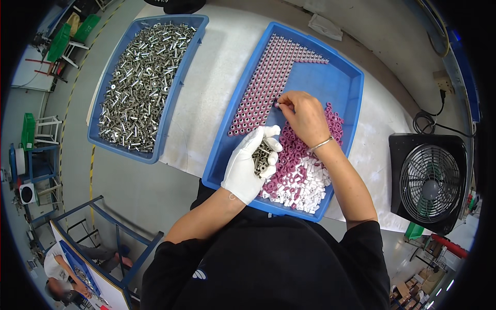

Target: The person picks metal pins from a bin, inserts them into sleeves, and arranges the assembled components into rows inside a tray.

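My left hand [242, 164], in a white glove, is cupped palm up round a handful of small metal headed pins [262, 158]. It hovers over the near left of a blue tray [222, 135]. Bare and wearing a bracelet, my right hand [306, 118] pinches a small pinkish piece [277, 104] at the edge of the upright rows. Those rows of pink-and-metal pieces [268, 72] stand closely packed along the tray's left and far sides. Loose purple rings [290, 147] lie heaped beneath my hands. White plastic sleeves [309, 188] pile up at the near right, mixed with some rings.
On the left, a second blue tray [178, 98] is full of loose metal pins [144, 77]. A black fan [431, 181] stands at the right, by a cable [436, 121]. A white cloth [325, 27] lies behind the tray. Another person [59, 266] sits at lower left.
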A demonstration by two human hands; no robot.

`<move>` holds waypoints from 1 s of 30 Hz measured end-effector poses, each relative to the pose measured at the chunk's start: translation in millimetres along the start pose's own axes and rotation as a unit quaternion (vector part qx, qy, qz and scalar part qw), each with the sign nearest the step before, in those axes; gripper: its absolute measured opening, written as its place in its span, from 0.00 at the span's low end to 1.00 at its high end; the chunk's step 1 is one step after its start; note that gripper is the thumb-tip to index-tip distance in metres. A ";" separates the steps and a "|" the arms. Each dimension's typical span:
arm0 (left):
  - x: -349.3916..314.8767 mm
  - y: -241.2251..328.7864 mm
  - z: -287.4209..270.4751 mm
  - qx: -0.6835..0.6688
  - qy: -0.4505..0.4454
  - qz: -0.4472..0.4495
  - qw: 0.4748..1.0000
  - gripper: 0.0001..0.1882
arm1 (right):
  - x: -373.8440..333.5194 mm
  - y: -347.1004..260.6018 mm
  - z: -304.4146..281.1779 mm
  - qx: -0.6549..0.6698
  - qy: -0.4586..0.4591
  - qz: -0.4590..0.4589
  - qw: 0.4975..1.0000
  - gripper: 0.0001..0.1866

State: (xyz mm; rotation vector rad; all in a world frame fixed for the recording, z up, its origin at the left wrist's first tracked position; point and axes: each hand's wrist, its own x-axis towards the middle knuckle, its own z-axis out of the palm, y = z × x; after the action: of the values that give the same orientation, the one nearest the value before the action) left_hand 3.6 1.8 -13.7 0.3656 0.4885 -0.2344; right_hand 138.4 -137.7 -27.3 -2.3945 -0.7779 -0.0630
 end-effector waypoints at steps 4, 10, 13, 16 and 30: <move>-1.1 2.9 4.1 -0.014 -0.003 -0.010 1.000 0.16 | 2.9 6.8 9.6 -0.016 0.004 0.003 1.000 0.05; -3.0 4.0 13.7 0.015 0.025 -0.012 1.000 0.16 | -3.3 -9.8 -8.0 0.036 0.004 0.069 0.997 0.04; -5.0 6.0 12.0 0.019 0.024 -0.012 0.999 0.15 | -18.8 -24.5 -37.5 -0.018 -0.030 0.053 0.998 0.02; -5.5 6.7 9.5 0.025 0.024 -0.012 0.999 0.15 | -44.5 -25.8 -60.3 -0.092 -0.096 0.008 0.991 0.02; -5.9 5.2 13.5 0.065 -0.004 -0.012 0.998 0.13 | -90.5 -12.9 -69.7 -0.131 -0.111 -0.071 0.983 0.04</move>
State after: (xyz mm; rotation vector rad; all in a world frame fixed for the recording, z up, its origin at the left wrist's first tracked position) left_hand 5.7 2.0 1.8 0.4847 0.4710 -0.2916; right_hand 66.2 -215.9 16.0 -2.6198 -1.1047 0.0495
